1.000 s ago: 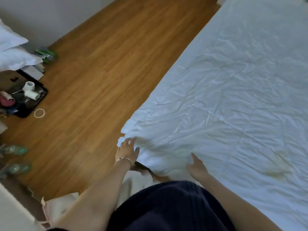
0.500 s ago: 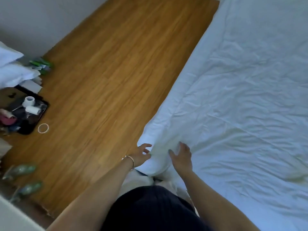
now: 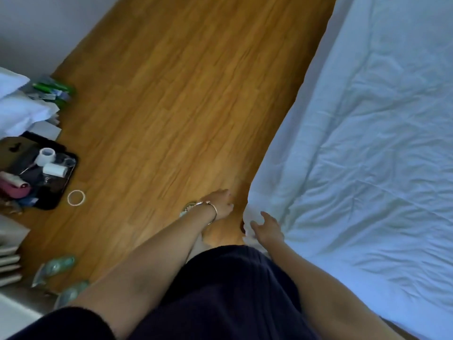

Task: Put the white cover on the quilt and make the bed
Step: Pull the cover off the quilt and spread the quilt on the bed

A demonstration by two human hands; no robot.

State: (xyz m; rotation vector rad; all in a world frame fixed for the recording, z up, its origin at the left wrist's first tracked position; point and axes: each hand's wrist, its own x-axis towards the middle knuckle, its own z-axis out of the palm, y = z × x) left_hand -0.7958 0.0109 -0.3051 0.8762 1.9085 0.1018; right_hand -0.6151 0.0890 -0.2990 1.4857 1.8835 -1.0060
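Right hand (image 3: 268, 230) grip closes on the white cover (image 3: 367, 155) corner at six o'clock; left hand (image 3: 220, 203) grip hangs loose beside it.

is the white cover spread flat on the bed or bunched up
Mostly spread: the white cover lies wrinkled across the bed, bunched only at the near corner by the right hand.

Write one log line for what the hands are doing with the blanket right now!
scene: bedside | right hand: holds corner of white cover | left hand: over wooden floor, touching nothing | cover: wrinkled
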